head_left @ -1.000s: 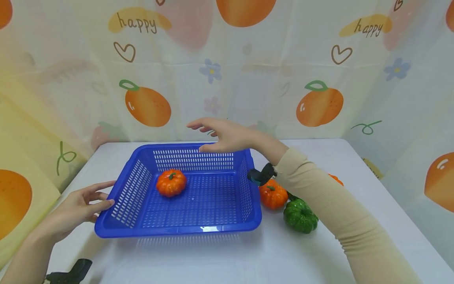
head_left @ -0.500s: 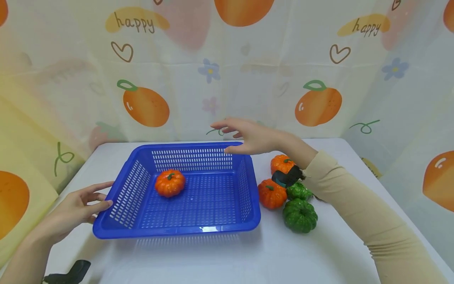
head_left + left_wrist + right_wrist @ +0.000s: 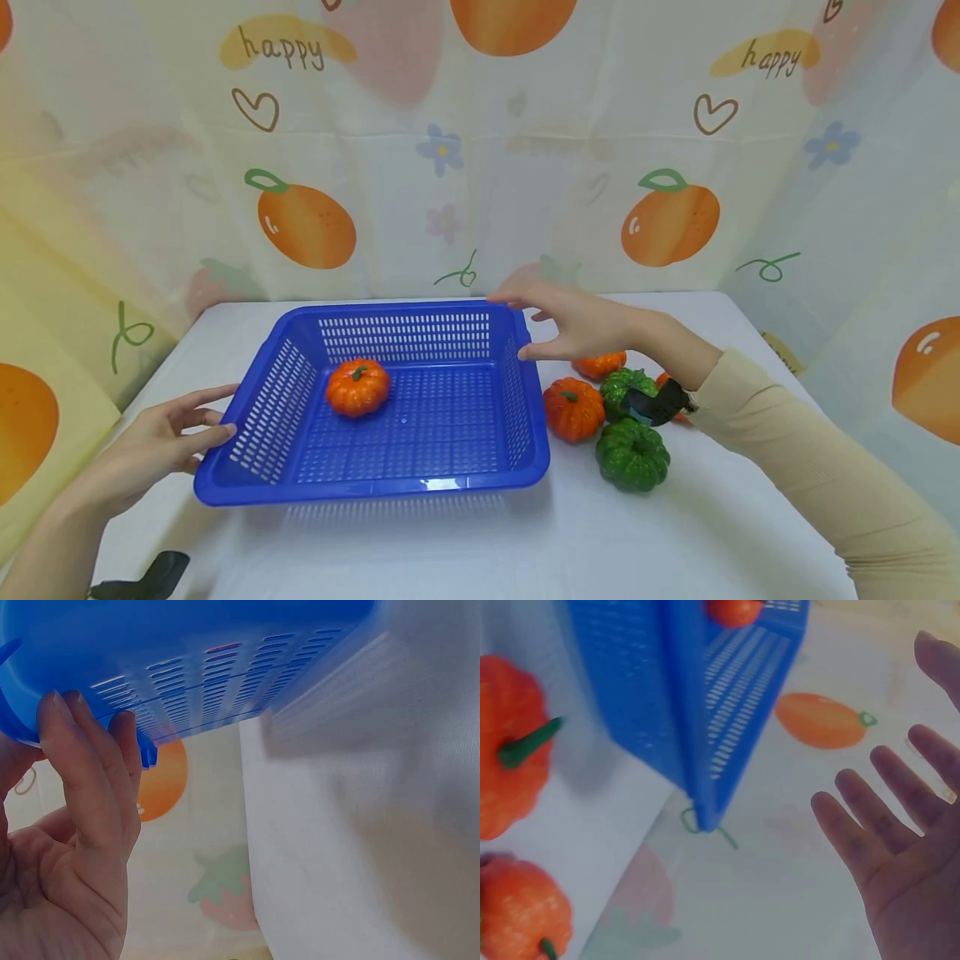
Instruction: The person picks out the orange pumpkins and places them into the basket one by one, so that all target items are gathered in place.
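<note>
My left hand (image 3: 168,433) holds the left rim of a blue plastic basket (image 3: 371,492), thumb at the rim; in the left wrist view its fingers (image 3: 94,772) come up against the rim from outside. Inside the basket, toward the left, sits a small orange pumpkin (image 3: 357,387). My right hand (image 3: 581,321) hangs in the air by the basket's back right corner, palm toward it, fingers spread and holding nothing. Below that hand stand an orange pumpkin (image 3: 573,409) close to the basket's right side, another orange pumpkin (image 3: 600,365) behind it, and a dark green pumpkin (image 3: 633,455) in front.
A lighter green pumpkin (image 3: 624,392) lies among the others, and a further orange piece shows partly behind the right wrist's black camera mount (image 3: 660,405). Everything stands on a white-covered table (image 3: 487,550). A fruit-printed curtain (image 3: 525,150) closes off the back and sides.
My right hand has moved right and lower, from over the basket to its right rim, uncovering more of the pumpkins there. The left hand stays at the left rim.
</note>
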`<control>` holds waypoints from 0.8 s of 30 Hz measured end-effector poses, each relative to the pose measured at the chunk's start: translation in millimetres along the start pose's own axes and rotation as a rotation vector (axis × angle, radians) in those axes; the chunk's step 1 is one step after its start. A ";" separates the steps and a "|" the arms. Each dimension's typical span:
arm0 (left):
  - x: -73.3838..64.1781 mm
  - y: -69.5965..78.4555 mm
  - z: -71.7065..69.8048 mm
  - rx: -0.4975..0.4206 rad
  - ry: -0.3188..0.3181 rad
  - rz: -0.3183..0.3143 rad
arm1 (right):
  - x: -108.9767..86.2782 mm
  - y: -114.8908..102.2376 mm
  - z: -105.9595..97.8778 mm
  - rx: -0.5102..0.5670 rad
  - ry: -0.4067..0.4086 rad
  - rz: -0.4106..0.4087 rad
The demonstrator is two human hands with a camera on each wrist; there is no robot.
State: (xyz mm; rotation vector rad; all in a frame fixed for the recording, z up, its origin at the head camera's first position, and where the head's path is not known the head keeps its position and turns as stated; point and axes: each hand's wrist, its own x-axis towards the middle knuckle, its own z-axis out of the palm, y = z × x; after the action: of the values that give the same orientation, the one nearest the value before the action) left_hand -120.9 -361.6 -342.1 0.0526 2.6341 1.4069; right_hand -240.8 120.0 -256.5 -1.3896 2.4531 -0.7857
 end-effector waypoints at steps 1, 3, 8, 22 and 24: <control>-0.1 0.1 -0.1 0.002 0.000 0.000 | -3.2 1.1 0.9 -0.002 -0.004 0.009; -0.1 0.3 -0.2 0.007 0.001 0.002 | -9.2 3.7 2.9 -0.011 -0.012 0.032; -0.3 0.5 0.1 -0.009 -0.007 0.001 | -24.0 10.2 9.6 -0.057 -0.046 0.064; -0.2 -0.6 0.1 0.004 0.003 0.011 | -59.9 30.5 22.5 -0.052 -0.082 0.136; -0.3 -1.1 0.4 -0.002 0.001 0.016 | -63.8 34.2 25.4 -0.039 -0.088 0.153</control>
State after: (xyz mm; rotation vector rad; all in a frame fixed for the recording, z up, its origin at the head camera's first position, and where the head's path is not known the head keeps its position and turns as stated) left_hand -120.5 -361.9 -343.2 0.0733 2.6387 1.4148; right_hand -220.9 179.1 -301.0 -1.2049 2.4826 -0.6326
